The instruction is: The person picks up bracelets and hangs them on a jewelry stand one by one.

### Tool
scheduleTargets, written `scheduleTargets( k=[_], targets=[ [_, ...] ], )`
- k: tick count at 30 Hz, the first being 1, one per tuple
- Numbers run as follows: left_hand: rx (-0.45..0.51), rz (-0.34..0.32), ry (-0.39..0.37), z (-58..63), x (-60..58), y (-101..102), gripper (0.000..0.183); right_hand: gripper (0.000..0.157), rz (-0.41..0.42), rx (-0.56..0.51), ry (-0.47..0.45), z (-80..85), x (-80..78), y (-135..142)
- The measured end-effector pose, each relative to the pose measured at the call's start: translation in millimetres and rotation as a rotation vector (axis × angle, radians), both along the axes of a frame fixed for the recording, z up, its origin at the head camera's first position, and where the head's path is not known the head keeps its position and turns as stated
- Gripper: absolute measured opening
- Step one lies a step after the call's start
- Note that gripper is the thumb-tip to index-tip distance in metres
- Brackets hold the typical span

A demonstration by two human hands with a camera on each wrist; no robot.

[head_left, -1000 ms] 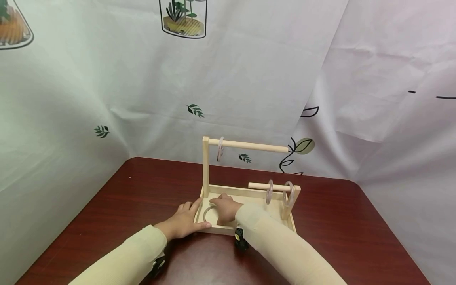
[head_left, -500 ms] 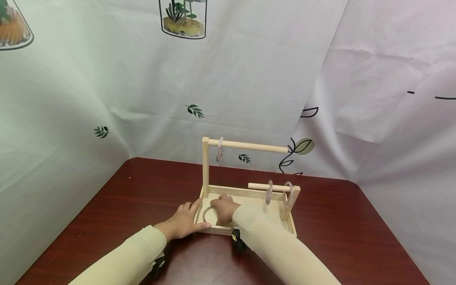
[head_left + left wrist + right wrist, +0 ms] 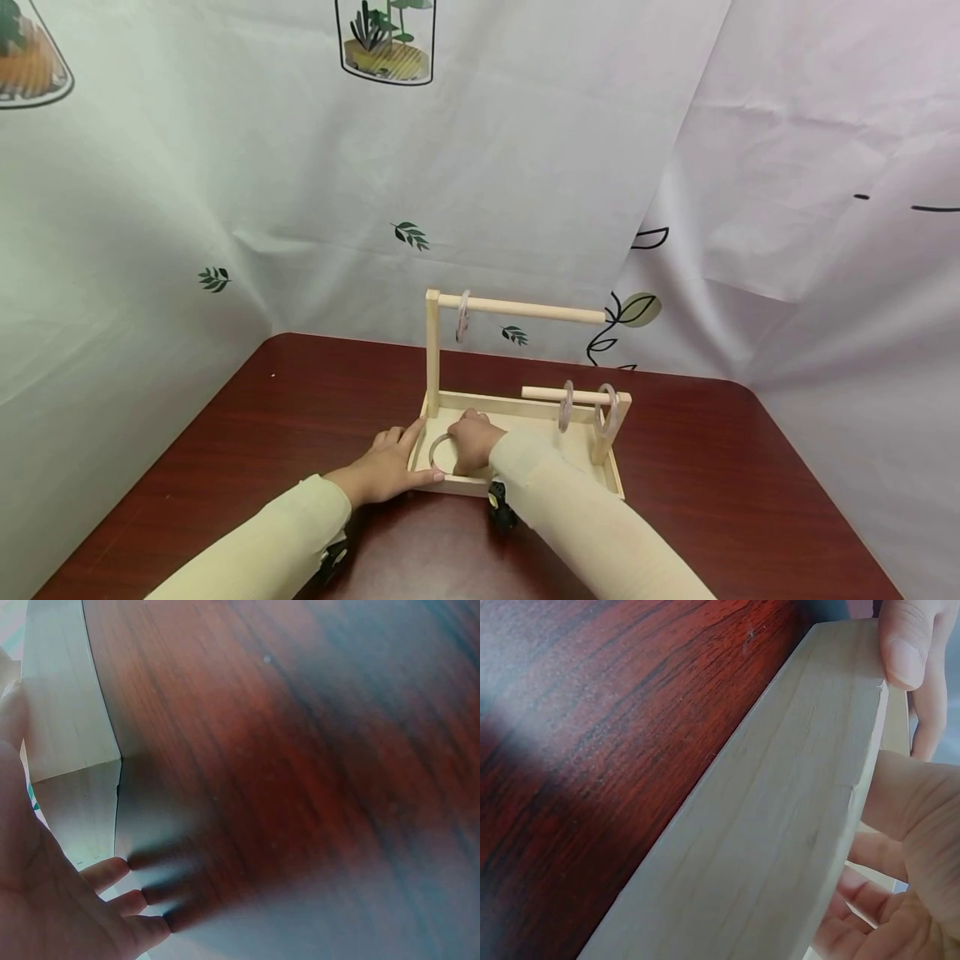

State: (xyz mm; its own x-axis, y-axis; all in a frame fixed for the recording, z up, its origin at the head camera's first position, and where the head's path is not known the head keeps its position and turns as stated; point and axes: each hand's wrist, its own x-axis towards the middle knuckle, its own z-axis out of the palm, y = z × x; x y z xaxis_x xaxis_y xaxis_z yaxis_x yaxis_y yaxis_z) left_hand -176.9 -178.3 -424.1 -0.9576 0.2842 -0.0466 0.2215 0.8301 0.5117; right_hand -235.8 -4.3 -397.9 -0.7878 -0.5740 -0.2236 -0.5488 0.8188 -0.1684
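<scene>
A pale wooden jewelry stand with a shallow tray base stands on the table. At its front left corner my left hand rests with fingers spread along the left side and the thumb on the front rim. My right hand reaches into the tray, thumb and curled fingers pinching the right side of a bangle lying there. The right wrist view shows those fingers behind the tray's front wall, with the bangle hidden. One bangle hangs on the upper bar; two bangles, one the outer bangle, hang on the lower bar.
The upper bar rises from a post at the left, its right end free. A shorter lower bar sticks out leftward from the right post. The dark red table reaches back to a printed white cloth.
My right hand and the bangle in the tray have shifted very slightly. The left hand stays at the stand's corner, and the hanging bangles keep their places.
</scene>
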Motion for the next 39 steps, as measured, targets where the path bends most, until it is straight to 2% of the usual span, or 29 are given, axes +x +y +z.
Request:
scheduleTargets(
  k=[10, 18, 27, 34, 39],
  targets=[
    [0.007, 0.009, 0.002, -1.2, 0.8, 0, 0.097, 0.042, -0.02, 0.003, 0.008, -7.6, -3.8, 0],
    [0.006, 0.01, 0.01, 0.8, 1.3, 1, 0.096, 0.045, -0.001, 0.016, 0.073, -4.3, -1.7, 2],
    [0.002, 0.027, -0.004, -3.0, 0.4, 1, 0.098, 0.047, 0.025, 0.027, 0.153, -12.8, -6.1, 5],
    [0.007, 0.03, -0.01, -3.0, 1.0, 1, 0.098, 0.056, 0.01, -0.007, 0.146, -12.4, -6.2, 7],
    [0.009, 0.033, -0.016, -3.5, 1.3, 1, 0.098, 0.06, -0.015, -0.076, 0.119, -17.9, -9.3, 11]
  ],
)
